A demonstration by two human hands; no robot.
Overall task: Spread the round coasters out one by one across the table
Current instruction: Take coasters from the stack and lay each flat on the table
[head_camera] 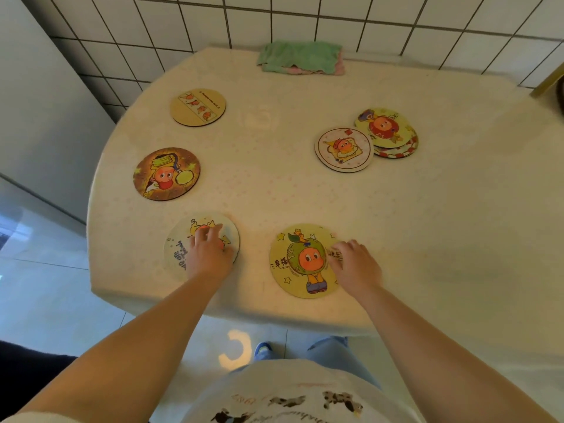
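Table [412, 227], rounded at the near-left edge, covered in a pale cream cloth with faint pink speckles. It stands against a wall of white square tiles [305, 16] with dark grout. Glossy pale floor tiles [45, 285] show at the left and under the near edge. A folded green cloth [300, 56] with a pink layer beneath lies at the far edge, by the wall.

Coasters lie flat across the top. Far left: a tan coaster [198, 107] printed with a strip of small figures. Nearer, still left: a brown coaster [166, 174] with an orange-faced character. These two are well apart from each other. At the right, a small stack [393, 138] of overlapping coasters, a yellow-green one uppermost, a red-and-white rim peeking out below. Just beside it, touching or slightly overlapping, a white-rimmed coaster [344, 149].

Near edge: a pale coaster [180, 248] with dark lettering, under the left hand [209, 254]. That hand rests palm down on it, fingers loosely spread and pressing flat, no grasp visible. To the right, a yellow coaster [300, 261] showing a green-hooded figure. The right hand [355, 265] sits on its right edge, fingers curled onto the rim; whether they pinch it or only touch, cannot tell.

Below, a white printed shirt [290, 398], blue jeans [335, 355] and a blue shoe [263, 349].
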